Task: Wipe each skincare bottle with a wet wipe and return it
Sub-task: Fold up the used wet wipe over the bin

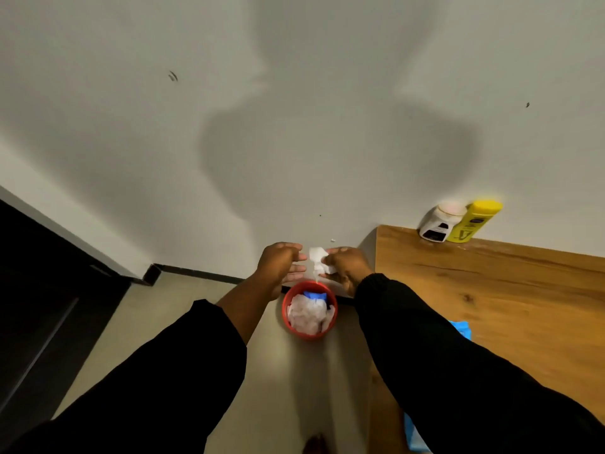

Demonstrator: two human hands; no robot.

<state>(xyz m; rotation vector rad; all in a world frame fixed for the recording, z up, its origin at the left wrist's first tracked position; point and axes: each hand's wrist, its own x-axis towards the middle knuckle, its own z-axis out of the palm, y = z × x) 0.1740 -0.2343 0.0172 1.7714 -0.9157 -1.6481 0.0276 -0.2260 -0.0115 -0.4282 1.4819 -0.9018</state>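
Observation:
My right hand (pixel 347 267) pinches a crumpled white wet wipe (pixel 317 259) just above a small red bin (pixel 309 310) on the floor. Beside it, my left hand (pixel 282 264) hangs with fingers apart, holding nothing and close to the wipe. The bin holds several crumpled white wipes and something blue. Two bottles stand at the far corner of the wooden table (pixel 497 290), against the wall: a white one (pixel 438 224) and a yellow one (pixel 471 222).
A blue pack (pixel 463 329) peeks out on the table's near edge behind my right sleeve. The grey wall is straight ahead, with a dark skirting along the floor. A dark door stands at the left (pixel 39 290).

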